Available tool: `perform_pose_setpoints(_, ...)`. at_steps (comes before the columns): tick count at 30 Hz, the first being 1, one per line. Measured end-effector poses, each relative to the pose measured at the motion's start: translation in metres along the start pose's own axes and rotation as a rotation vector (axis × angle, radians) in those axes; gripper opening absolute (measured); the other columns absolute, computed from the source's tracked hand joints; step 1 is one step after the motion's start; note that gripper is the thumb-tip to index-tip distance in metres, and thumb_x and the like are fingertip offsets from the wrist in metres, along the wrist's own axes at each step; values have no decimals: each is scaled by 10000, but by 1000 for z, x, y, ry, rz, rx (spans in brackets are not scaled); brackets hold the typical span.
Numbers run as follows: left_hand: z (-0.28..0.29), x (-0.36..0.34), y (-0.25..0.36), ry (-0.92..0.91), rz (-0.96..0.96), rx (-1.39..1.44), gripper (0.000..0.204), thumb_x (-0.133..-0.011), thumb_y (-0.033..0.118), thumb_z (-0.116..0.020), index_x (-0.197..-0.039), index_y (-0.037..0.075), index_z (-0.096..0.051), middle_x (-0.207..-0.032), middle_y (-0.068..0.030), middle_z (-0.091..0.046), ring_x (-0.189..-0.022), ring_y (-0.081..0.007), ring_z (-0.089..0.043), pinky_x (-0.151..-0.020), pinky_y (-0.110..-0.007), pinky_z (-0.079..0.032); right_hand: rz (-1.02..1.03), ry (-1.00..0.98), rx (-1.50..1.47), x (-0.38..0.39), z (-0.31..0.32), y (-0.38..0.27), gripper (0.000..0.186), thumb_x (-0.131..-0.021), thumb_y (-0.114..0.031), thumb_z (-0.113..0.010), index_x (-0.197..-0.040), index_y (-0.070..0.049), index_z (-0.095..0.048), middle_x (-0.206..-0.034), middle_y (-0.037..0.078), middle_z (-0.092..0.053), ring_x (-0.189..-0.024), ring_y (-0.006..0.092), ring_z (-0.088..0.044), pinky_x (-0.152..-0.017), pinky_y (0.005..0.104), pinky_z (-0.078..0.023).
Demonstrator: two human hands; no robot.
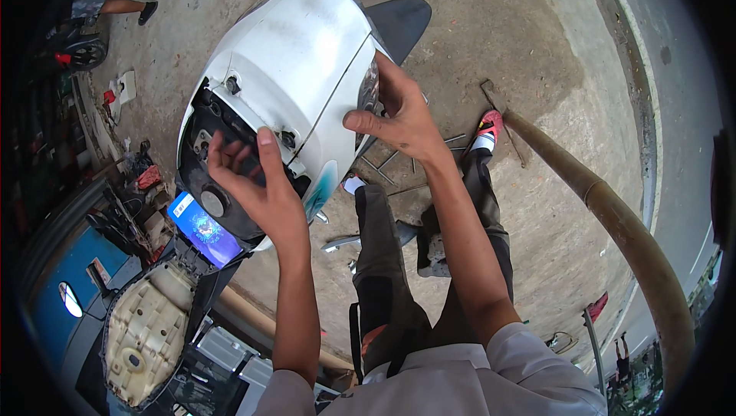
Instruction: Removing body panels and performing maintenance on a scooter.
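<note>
The white rear bodywork of a scooter point(295, 55) stands in front of me. My left hand point(264, 194) is over the dark under-seat opening point(218, 128), its thumb and fingers spread and slightly blurred, with nothing seen between them. By the tail light point(369, 98), my right hand point(402, 121) reaches along the panel's right edge. Its thumb is apart from the fingers, whose tips are partly hidden beside the light. Near my left hand are a round cap point(212, 203) and a flat blue and purple rectangle point(205, 230). The seat point(146, 332) is flipped up, showing its cream underside.
Metal rods point(391, 161) and a grey part point(345, 243) lie on the ground by my legs. A long bamboo pole point(606, 201) curves along the right. Another person's legs point(126, 3) show at far left, near a wheel point(88, 53). Scattered parts point(146, 178) lie left.
</note>
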State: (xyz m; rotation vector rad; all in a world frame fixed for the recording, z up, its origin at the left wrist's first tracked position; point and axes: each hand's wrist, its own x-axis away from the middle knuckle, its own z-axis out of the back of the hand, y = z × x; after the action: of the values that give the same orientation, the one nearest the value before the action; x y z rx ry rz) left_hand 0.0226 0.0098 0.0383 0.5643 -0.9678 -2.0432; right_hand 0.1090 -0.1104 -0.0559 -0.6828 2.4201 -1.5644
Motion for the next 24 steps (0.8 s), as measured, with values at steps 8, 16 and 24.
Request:
perform_pose_setpoints(8,-17,48,-3,12,205,185,333,-978,245,-535,-788,-18,-609,-675,35,-510,-645,-36,-397,-568,-218,-330,-154,-34,34,7,7,-26,815,-797,-405,-725,-1401,-2,-356,-1347,214,-460,-1190,296,-493,-990,381,-396)
perform_pose_setpoints(16,-28,60,0,157,142,137,397,-996,263,-493,-790,-69,-566,-708,-54,-591,-660,-75,-480,-585,-251,-411,13,183,27,2,-40,-13,1057,-594,-383,-865,-1382,69,-324,-1294,249,-438,-1246,347,-421,-1046,401,-343)
perform_pose_setpoints(24,-21,51,6,78,200,198,401,-993,264,-500,-774,-67,-554,-735,-56,-598,-678,-74,-482,-597,-260,-423,-29,150,-69,1,-36,-19,980,-584,-331,-864,-1333,95,-397,-1311,243,-447,-1234,332,-444,-1046,386,-342)
